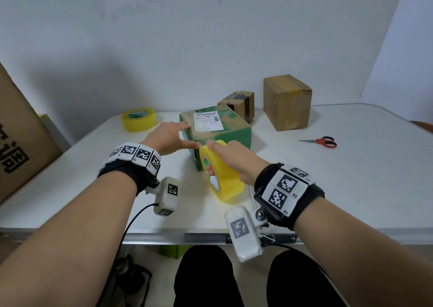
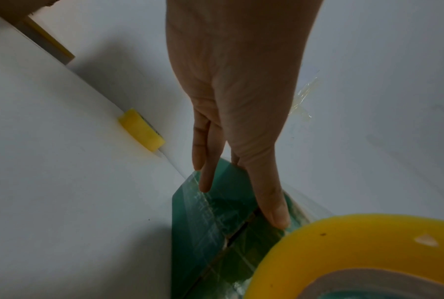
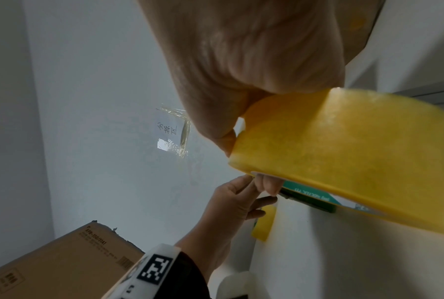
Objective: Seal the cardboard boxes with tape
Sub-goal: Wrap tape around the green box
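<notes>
**Tape goes down on the green box**

The green box [image 1: 218, 130] sits near the middle of the white table [image 1: 351, 177], its white shipping label [image 1: 207, 120] facing up. A clear strip of tape [image 2: 203, 204] already lies over the near end of its top, crossing the dark seam between the flaps.

The left hand [image 1: 169, 137] rests flat on that strip, fingers [image 2: 205, 178] straight and pressing, with the thumb down close to the roll. The tape roll [image 1: 222, 177] stands on edge at the box's 6 o'clock, touching its near face, and the right hand [image 1: 230, 160] grips it (fingers hooked through the core, thumb over the outer rim).

The risks, as I judge them: if the left fingers lift early, the strip may peel off or wrinkle; if the roll is pulled at an angle, the tape could run off the seam; a slack stretch between roll and box may fold and stick to itself. The light box may also slide toward the person under the pull.

Further out, a second tape roll [image 1: 138, 119] lies flat at the box's 10 o'clock. At about 1 o'clock stand a small brown box [image 1: 241, 103] banded with dark tape and a taller brown box [image 1: 287, 102]. Red-handled scissors [image 1: 322, 141] lie at 3 o'clock, well apart, and a large carton [image 1: 21, 137] leans at the table's left edge
</notes>
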Tool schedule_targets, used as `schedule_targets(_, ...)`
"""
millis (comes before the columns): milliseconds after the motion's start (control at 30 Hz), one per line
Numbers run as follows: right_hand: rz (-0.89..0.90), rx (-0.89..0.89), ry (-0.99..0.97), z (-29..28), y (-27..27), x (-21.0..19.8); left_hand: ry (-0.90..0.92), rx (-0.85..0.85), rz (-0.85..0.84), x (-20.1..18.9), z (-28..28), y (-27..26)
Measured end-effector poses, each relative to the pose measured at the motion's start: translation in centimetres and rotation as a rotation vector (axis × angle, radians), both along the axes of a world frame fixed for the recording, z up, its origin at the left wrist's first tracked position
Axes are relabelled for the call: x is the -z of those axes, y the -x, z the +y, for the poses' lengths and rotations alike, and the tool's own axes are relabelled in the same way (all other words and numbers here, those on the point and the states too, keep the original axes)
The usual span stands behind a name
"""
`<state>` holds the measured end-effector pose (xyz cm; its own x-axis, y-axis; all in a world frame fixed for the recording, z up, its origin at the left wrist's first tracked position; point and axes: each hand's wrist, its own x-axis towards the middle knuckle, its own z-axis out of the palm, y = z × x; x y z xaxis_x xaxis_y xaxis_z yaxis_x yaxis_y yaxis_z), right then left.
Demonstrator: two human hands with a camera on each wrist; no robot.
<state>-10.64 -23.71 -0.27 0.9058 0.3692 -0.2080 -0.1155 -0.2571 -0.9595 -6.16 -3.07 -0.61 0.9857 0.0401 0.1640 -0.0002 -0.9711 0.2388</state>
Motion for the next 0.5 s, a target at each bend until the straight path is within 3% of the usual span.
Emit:
schedule_targets(333,-0.052,-0.011,0.134,0.0,-1.2,0.0,0.021,0.007,-0.009,0.4,0.2,-0.2)
schedule_targets(500,-0.076,-0.108,0.223,0.1,-1.8,-1.2,0.039,0.024,-0.023,0.3,0.2,-0.1)
